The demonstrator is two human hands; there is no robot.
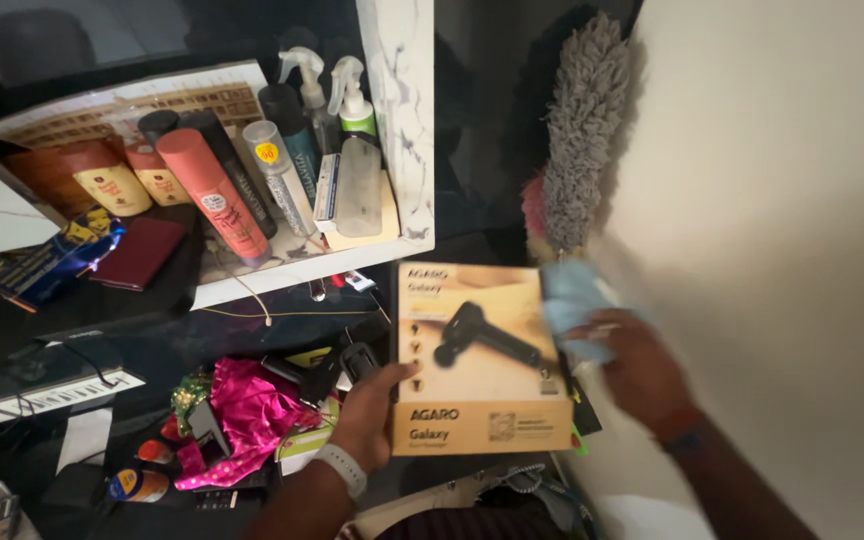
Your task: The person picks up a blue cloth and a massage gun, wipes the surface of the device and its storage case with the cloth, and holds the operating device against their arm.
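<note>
left hand [367, 400]: grips the tan box [477, 360] by its left edge, box upright, frame centre
right hand [632, 365]: presses a blue cloth [574, 300] on the box's upper right corner

Head camera looks steeply down, close over cluttered shelf [282, 280].

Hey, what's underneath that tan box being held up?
Under the tan box lie dark clutter and a green edge at its lower right. The left hand grips its side; whatever sits directly beneath is covered.
</note>
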